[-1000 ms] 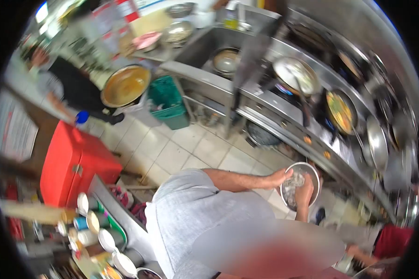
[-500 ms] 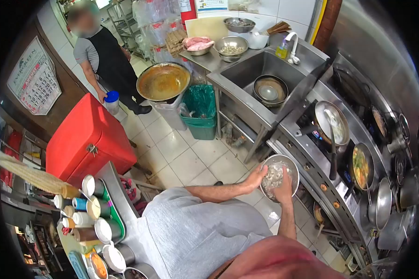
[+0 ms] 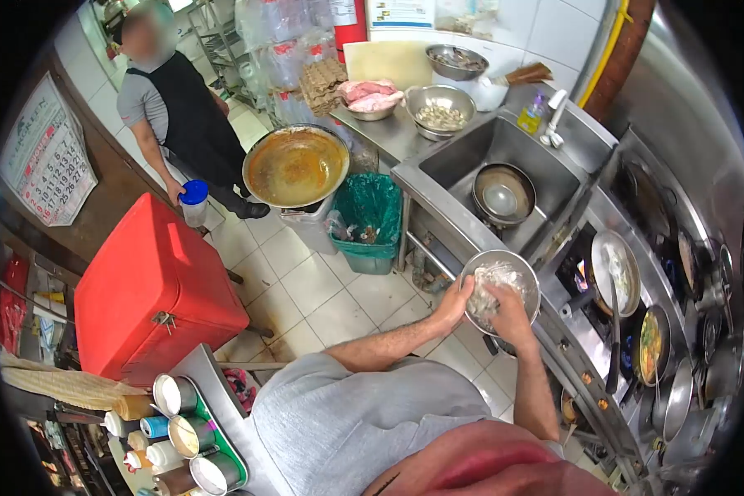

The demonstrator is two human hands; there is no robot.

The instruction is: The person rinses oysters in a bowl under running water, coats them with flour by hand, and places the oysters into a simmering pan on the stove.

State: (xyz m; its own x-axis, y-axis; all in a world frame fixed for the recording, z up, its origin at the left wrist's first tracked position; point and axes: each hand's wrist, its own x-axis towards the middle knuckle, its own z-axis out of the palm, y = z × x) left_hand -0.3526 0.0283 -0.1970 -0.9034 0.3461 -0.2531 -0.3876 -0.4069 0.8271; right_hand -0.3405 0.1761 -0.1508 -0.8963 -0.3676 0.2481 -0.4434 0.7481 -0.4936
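A round metal bowl (image 3: 531,277) with pale, whitish coated food pieces (image 3: 489,285) is held in front of my body, tilted toward me. My left hand (image 3: 455,302) grips its left rim, thumb along the edge. Inside the bowl, the fingers of my right hand (image 3: 511,316) are curled into the pale pieces, their tips partly hidden. The bowl is close to the front edge of the steel sink counter (image 3: 438,217).
A sink (image 3: 546,178) holds stacked pans (image 3: 504,194). To the right, a stove carries a frying pan (image 3: 628,273) and a pan of vegetables (image 3: 651,347). A red cooler box (image 3: 157,289), green-lined bin (image 3: 370,215) and sauce-stained wok (image 3: 298,165) stand left. A co-worker (image 3: 182,107) holds a blue-lidded container (image 3: 194,202).
The view has shifted as my head and body moved. The bowl is now nearer the sink counter, and my right hand has shifted within the pale pieces. The co-worker stays in place.
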